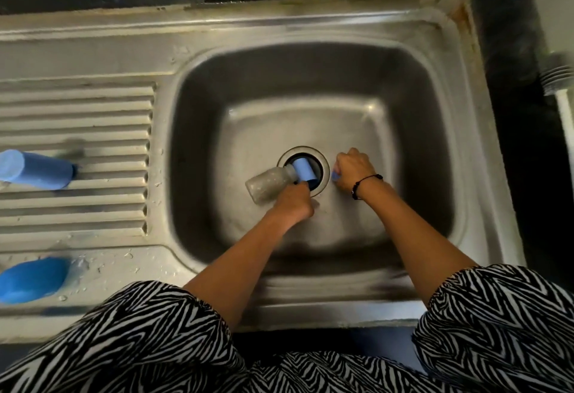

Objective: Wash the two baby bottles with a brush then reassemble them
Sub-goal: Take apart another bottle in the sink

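Bottle (268, 184) is what we are working on, and it lies on its side on the floor of the sink (198, 88), its cloudy base pointing away from the drain (321, 163) toward the drainboard (77, 113) and its blue cap (303, 169) resting over the drain opening. So the long axis runs roughly from drain to drainboard, tilted a little toward us at the base end.

We have our left hand (293, 203) just on our side of the drain, fingers curled round the bottle's neck where the clear body meets the cap. Our right hand (354, 170) sits just beside the drain on the far side from the bottle, curled round a small blue piece (334, 175); blur keeps us from saying what that piece is. The left hand is plainly nearer, already on the bottle, so we judge any twist or lift starts there.

Away from the drain, on the drainboard, lies a second blue bottle (37, 169), and nearer us a blue dish (32, 281). Beyond the sink's right rim we see a white brush (557, 79), untouched.
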`<state>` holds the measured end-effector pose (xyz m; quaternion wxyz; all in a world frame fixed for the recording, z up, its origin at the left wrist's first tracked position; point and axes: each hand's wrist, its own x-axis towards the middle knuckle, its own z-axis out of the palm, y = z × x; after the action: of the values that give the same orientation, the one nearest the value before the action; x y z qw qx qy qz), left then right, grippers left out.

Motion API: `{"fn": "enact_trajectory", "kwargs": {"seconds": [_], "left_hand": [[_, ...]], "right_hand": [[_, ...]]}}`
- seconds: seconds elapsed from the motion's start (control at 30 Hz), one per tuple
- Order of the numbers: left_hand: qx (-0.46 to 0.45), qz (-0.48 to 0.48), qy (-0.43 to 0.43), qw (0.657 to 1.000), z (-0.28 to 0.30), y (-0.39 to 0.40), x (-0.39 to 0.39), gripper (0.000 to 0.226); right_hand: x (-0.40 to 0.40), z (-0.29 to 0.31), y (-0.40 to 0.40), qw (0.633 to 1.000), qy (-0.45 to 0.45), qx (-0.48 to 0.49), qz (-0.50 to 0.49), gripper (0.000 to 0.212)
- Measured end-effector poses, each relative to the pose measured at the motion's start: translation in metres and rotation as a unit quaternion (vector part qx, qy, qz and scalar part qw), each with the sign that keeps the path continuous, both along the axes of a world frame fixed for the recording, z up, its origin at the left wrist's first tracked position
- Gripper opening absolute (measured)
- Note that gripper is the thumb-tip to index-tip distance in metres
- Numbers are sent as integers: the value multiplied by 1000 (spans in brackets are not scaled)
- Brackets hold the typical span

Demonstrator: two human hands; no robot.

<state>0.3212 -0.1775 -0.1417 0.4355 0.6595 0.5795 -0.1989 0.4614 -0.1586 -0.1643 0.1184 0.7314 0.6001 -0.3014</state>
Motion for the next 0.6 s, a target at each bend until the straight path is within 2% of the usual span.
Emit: {"fn": "enact_trajectory", "kwargs": {"seconds": [0.13, 0.33, 0.47, 0.6], "left_hand": [[3, 17, 4, 1000, 7, 1, 0, 40], [14, 38, -20, 999, 28, -6, -5, 39], [33, 58, -64, 996, 45, -15, -5, 36], [48, 98, -141, 984, 66, -20, 5, 18]], "right_hand": [[6, 7, -6, 999, -25, -15, -14, 24], [6, 34, -16, 998, -21, 24, -50, 26], [2, 59, -32, 996, 8, 67, -61, 27], [2, 85, -54, 991, 17, 103, -80, 24]]}}
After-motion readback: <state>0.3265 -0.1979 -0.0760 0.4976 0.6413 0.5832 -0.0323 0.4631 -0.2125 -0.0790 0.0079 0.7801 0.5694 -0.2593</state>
